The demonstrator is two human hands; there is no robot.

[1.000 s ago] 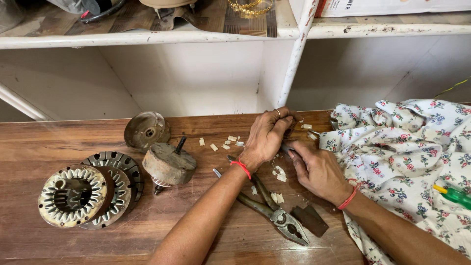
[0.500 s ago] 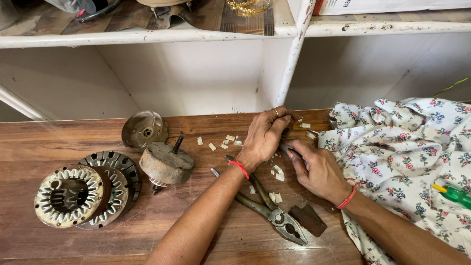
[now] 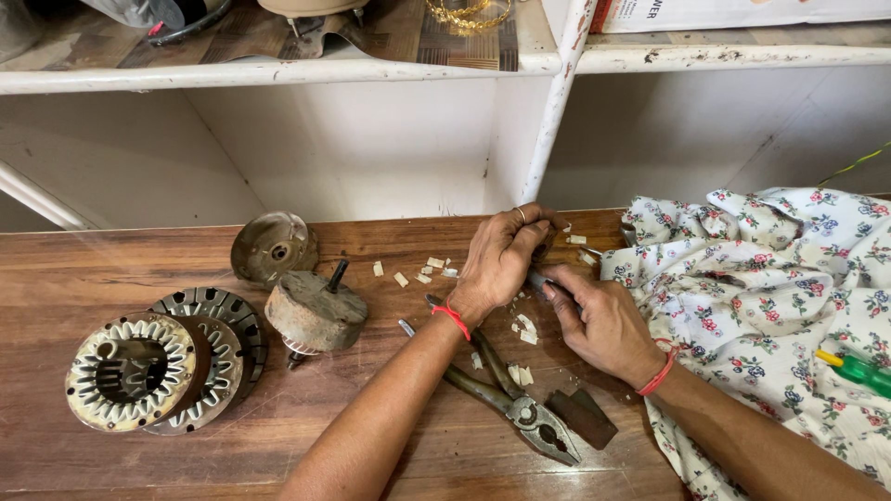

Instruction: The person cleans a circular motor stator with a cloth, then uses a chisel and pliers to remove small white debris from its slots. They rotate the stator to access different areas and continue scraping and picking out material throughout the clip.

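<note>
My left hand (image 3: 499, 264) and my right hand (image 3: 599, 320) meet at the back of the wooden table (image 3: 111, 269), both closed on a small dark part (image 3: 541, 252) that my fingers mostly hide. Each wrist carries a red thread band. Small pale scraps (image 3: 524, 325) lie scattered under and around my hands. Grey pliers (image 3: 520, 408) rest on the table beneath my left forearm, beside a dark flat piece (image 3: 583, 417).
A rusty motor rotor with shaft (image 3: 314, 311) and a round end cap (image 3: 272, 246) sit left of my hands. Two stator rings (image 3: 158, 366) lie at the far left. A floral cloth (image 3: 770, 297) covers the right side, with a green-handled screwdriver (image 3: 858, 371) on it. White shelves stand behind.
Both hands stay together on the small part, with only slight finger movement. The view has shifted a little.
</note>
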